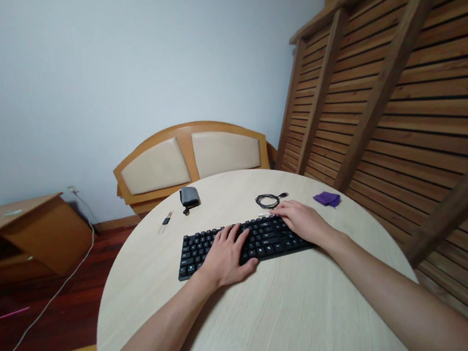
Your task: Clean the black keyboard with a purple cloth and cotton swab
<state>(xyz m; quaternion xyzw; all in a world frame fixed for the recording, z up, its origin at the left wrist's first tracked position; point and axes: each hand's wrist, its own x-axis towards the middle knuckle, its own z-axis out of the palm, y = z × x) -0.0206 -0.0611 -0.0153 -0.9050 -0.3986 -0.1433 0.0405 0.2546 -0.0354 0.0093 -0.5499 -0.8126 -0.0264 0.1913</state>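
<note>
A black keyboard [266, 242] is lying near the middle of the table [276, 316]. The left hand [226, 258] is resting across it, grip released. The right hand [301, 221] is covering its two o'clock corner; whether that grip is grasping anything, I cannot tell. A coiled cable [258, 202] is lying at the keyboard's one o'clock, a grey pouch [190, 196] at eleven.

There is one left hand [230, 257] and one right hand [306, 222]. That makes two. There is one table [282, 321], one keyboard [266, 237], one black cord [283, 195], one purple cloth [328, 199], one gray pouch [189, 196] and one headboard [189, 154] with two cream pads [154, 167].
</note>
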